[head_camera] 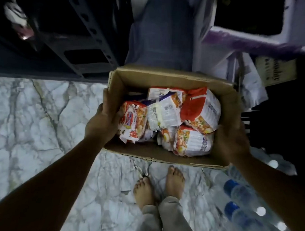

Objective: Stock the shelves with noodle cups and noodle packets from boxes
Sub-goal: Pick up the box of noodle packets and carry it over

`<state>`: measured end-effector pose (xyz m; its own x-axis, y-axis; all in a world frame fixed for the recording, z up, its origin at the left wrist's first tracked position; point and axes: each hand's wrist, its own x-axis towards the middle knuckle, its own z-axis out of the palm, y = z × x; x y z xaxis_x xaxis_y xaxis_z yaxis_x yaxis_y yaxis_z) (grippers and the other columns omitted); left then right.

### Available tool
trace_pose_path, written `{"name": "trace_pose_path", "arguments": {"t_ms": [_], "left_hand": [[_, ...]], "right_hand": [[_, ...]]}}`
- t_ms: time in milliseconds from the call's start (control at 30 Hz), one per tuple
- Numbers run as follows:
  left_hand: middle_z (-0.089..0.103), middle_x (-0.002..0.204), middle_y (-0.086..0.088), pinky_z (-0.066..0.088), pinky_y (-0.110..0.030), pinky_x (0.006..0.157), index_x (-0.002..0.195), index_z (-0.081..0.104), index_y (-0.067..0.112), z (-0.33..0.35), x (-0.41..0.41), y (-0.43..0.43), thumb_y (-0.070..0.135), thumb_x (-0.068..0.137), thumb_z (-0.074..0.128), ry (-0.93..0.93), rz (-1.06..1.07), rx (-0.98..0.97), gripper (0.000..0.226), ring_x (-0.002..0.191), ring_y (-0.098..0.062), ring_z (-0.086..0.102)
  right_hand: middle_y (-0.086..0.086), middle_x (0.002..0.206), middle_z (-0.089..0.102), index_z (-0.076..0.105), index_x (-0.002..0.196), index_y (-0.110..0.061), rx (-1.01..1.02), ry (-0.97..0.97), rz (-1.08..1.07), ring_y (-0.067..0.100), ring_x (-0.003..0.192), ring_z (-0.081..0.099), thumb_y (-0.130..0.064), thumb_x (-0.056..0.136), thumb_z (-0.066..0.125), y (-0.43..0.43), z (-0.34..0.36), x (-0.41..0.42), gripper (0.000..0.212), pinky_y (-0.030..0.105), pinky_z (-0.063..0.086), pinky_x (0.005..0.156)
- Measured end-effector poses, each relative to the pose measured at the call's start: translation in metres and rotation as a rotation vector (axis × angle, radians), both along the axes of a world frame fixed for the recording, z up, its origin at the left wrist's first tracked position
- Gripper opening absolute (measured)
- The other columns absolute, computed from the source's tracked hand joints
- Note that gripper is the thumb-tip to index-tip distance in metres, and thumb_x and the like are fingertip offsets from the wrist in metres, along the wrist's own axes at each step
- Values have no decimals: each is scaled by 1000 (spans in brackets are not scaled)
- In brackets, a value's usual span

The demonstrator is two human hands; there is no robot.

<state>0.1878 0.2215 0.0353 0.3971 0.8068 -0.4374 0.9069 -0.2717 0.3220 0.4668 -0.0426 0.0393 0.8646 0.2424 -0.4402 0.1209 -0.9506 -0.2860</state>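
Observation:
I hold an open cardboard box (147, 77) in the air above my bare feet. Inside lie several noodle packets (167, 113) in red, orange and white wrappers, heaped loosely. My left hand (101, 120) grips the box's left wall, thumb over the rim. My right hand (230, 140) grips the right near corner, fingers curled round the wall. A dark metal shelf rack (87, 48) stands ahead to the left, its lower levels in shadow.
Marble-patterned floor (36, 119) spreads left and below. Packs of water bottles with blue caps (237, 190) lie at the right near my feet. A purple-white shelf unit (249, 41) and a printed carton (274, 71) stand at the right. A grey bundle (162, 32) stands ahead.

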Motion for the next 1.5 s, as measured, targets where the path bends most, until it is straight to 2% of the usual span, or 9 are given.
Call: {"name": "trace_pose_path", "arguments": {"t_ms": [133, 300, 467, 633, 900, 1200, 1300, 1367, 1500], "left_hand": [[64, 126, -22, 46, -38, 65, 164, -5, 32, -22, -5, -7, 44, 107, 44, -122, 18, 123, 77, 88, -41, 67], [67, 113, -26, 44, -41, 62, 165, 2, 30, -35, -18, 5, 36, 107, 49, -129, -45, 175, 75, 81, -47, 65], [66, 84, -28, 45, -46, 60, 166, 3, 28, -31, -14, 6, 33, 106, 50, -114, -55, 189, 76, 69, -48, 63], [65, 82, -31, 40, -44, 60, 166, 4, 25, -30, -13, 4, 27, 106, 52, -115, -48, 191, 76, 67, -49, 62], [45, 60, -8, 35, -37, 53, 166, 2, 25, -22, -6, -4, 16, 104, 51, -98, -29, 172, 79, 50, -22, 38], [61, 72, -22, 48, -46, 60, 164, -4, 29, -26, -7, -3, 24, 105, 53, -158, 63, 172, 82, 61, -40, 58], [53, 67, -15, 42, -41, 59, 165, -2, 29, -25, -7, -2, 21, 105, 53, -138, 10, 192, 82, 58, -33, 52], [58, 71, -21, 44, -43, 61, 165, 0, 32, -24, -8, -1, 24, 105, 53, -105, 15, 172, 80, 63, -41, 58], [68, 109, -29, 53, -53, 80, 149, 37, 21, -16, -1, 3, 32, 104, 54, -69, 122, 72, 49, 97, -52, 63]], "right_hand": [[24, 144, 47, 13, 164, -21, -11, -159, 89, 52, 110, 58, -25, 100, 55, -10, -23, 0, 76, 53, 47, 91], [26, 142, 53, 7, 164, -29, 36, -191, 65, 55, 109, 58, -20, 98, 56, -11, -30, -1, 83, 56, 48, 92], [40, 109, 63, 8, 164, -34, 17, -170, 4, 59, 92, 61, -19, 97, 56, -12, -25, 1, 84, 57, 50, 84], [37, 99, 66, 5, 161, -45, 94, -131, -21, 54, 85, 64, -21, 95, 58, -17, -22, 0, 88, 51, 54, 79], [38, 84, 63, 5, 165, -30, 39, -110, 41, 51, 77, 64, -19, 99, 57, -20, -17, 1, 84, 45, 47, 71], [39, 90, 65, 6, 165, -26, 77, -164, 17, 54, 78, 64, -18, 96, 61, -21, -22, 0, 88, 51, 51, 73], [37, 83, 65, 8, 165, -28, 93, -180, 42, 51, 71, 63, -19, 96, 62, -24, -25, 2, 88, 49, 52, 69], [36, 81, 65, 8, 164, -30, 89, -165, 55, 51, 71, 63, -20, 97, 60, -25, -26, 3, 86, 48, 51, 69], [39, 86, 64, 7, 165, -28, 78, -149, 68, 53, 78, 63, -19, 98, 57, -26, -24, 5, 84, 48, 50, 72]]}}
